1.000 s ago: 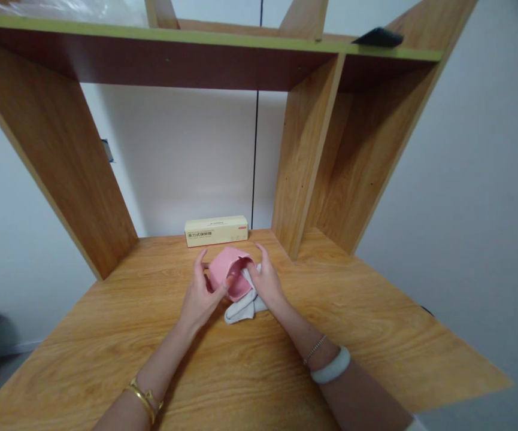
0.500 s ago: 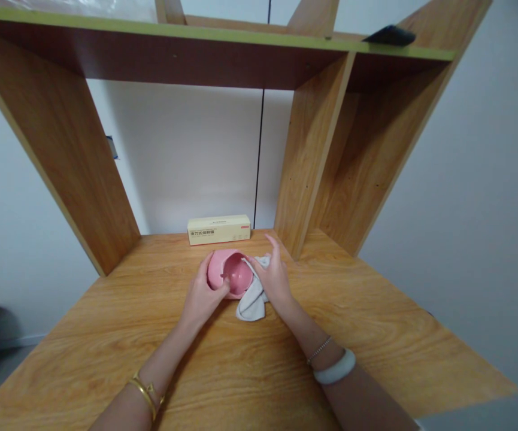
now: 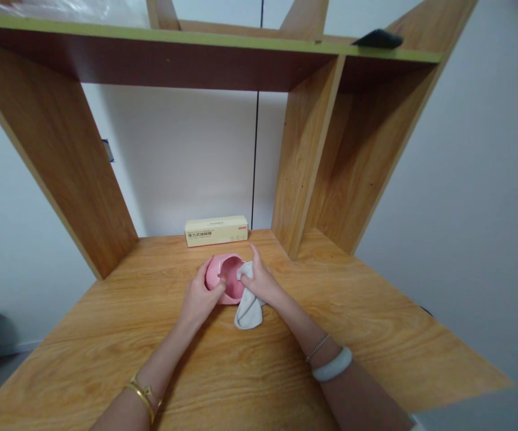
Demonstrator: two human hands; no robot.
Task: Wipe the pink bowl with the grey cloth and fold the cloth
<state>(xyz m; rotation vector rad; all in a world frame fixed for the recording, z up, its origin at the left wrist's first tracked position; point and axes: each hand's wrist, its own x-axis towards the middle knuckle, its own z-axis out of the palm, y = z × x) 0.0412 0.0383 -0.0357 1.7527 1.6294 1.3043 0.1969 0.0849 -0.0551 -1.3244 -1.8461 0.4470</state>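
A pink bowl-like container (image 3: 232, 285) lies tilted on the wooden desk, its opening turned toward me and to the right. My left hand (image 3: 202, 293) grips its left side, with the thumb at the rim and the fingers behind. At the opening's right edge, my right hand (image 3: 259, 281) is closed on a light grey cloth (image 3: 248, 311). Part of the cloth meets the container's rim, and the rest hangs down toward the desk. The index finger of my right hand points up.
Behind the container, a long cream box (image 3: 216, 231) stands against the back wall. Wooden shelf panels (image 3: 306, 155) rise at both sides. On the upper shelf (image 3: 196, 37) lie a dark flat object (image 3: 379, 39) and clear plastic (image 3: 74, 11).
My right hand has moved left with the cloth, bringing it to the container's opening. My left hand keeps its grip. The view has shifted slightly.
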